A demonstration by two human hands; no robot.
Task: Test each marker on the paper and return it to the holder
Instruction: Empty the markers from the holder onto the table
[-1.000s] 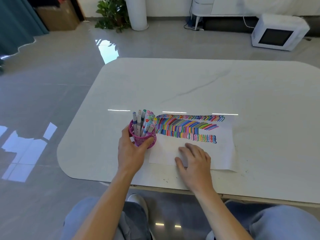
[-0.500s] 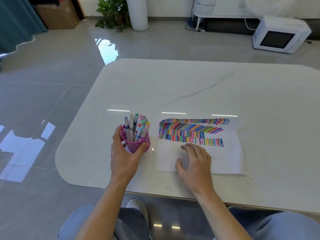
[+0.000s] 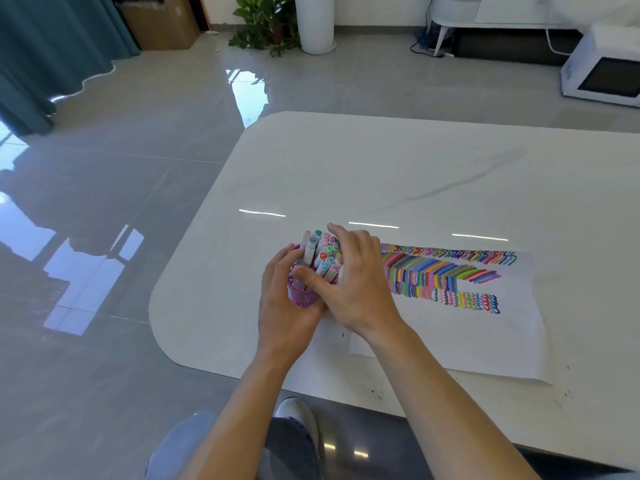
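1. At the near left corner of the surface (image 3: 346,161), the left hand (image 3: 280,306) grips the pink mesh holder (image 3: 304,297), fingers wrapped round its wall. That grip should stay firm, so the holder cannot tip or slide when a pen is drawn out.
2. The right hand (image 3: 360,282) curls over the markers (image 3: 323,254) standing in the holder, fingers on the far side of the caps and thumb on the near side by the rim. Whether it has singled out one pen, I cannot tell.
3. The step in hand looks like picking the next marker. Pinch one cap only and lift along the barrel's lean.
4. The pens are packed tight and lean together, so neighbours will likely ride up; a slow pull lets them drop back.
5. The paper (image 3: 485,341) lies just right of the holder. Coloured strokes fill its upper part, so the bare lower band is the place to test.
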